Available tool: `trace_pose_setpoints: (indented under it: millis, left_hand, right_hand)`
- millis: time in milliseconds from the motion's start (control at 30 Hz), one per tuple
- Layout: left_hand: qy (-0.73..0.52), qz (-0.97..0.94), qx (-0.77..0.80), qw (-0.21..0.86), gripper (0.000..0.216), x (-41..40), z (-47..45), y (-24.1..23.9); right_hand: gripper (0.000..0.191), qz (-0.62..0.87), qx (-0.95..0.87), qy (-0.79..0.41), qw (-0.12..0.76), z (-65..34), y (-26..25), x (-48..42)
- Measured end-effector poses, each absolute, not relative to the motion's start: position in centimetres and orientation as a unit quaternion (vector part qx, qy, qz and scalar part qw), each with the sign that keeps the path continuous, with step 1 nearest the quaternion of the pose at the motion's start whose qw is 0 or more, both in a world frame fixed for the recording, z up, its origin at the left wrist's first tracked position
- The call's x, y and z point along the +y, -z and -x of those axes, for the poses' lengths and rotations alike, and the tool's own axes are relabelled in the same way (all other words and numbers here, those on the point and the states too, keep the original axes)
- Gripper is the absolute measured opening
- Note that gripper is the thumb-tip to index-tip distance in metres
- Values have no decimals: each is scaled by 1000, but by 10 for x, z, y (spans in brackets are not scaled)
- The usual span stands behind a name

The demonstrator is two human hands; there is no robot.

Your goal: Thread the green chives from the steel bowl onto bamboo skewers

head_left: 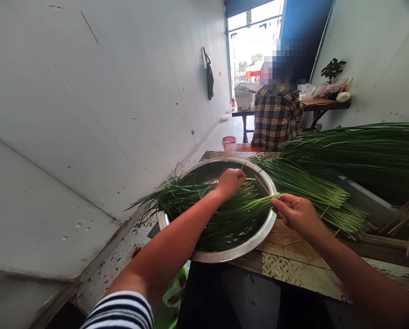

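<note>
A wide metal basin (239, 256) stands on the wood-patterned table (287, 269), with long green chives (184, 196) in it, their leaves hanging over its left rim. My right hand (295, 210) is closed on the pale cut ends of a small bunch of chives at the basin's right rim. Over the middle of the basin is my left hand (231, 183), fingers curled down near pale stem ends; what they hold, if anything, is hidden. Just right of the basin lies a sorted bundle of chives (314, 192), its cut ends toward me.
A larger heap of chives (369, 146) rests at the right by a grey crate (365, 192). Beyond the table sits a person in a plaid shirt (275, 114). A white wall (104, 114) runs along the left. A pink bucket (228, 140) stands on the floor.
</note>
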State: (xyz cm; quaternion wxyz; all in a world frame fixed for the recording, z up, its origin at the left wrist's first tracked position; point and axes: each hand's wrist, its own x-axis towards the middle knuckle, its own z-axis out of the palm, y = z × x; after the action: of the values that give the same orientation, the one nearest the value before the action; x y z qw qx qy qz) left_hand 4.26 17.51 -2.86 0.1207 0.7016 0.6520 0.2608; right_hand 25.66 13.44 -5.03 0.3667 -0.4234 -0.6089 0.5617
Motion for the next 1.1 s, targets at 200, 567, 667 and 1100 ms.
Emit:
trace_pose_setpoints:
  millis: [200,567,667,1100]
  left_hand:
    - [-425,-583,587,367,20,175,-53,29]
    - [-501,-394,551,539,5,166,-60,12]
    - [-498,-388,549,547,4,166,-60,13]
    - [-498,-386,551,547,5,164,-60,13]
  right_hand:
    - [38,422,-608,-567,362,-258,51,135]
    - [41,417,-603,-574,364,-258,54,135]
    - [39,412,-603,-577,366,-259,56,136]
    - [39,415,-606,-575,361,-258,50,133]
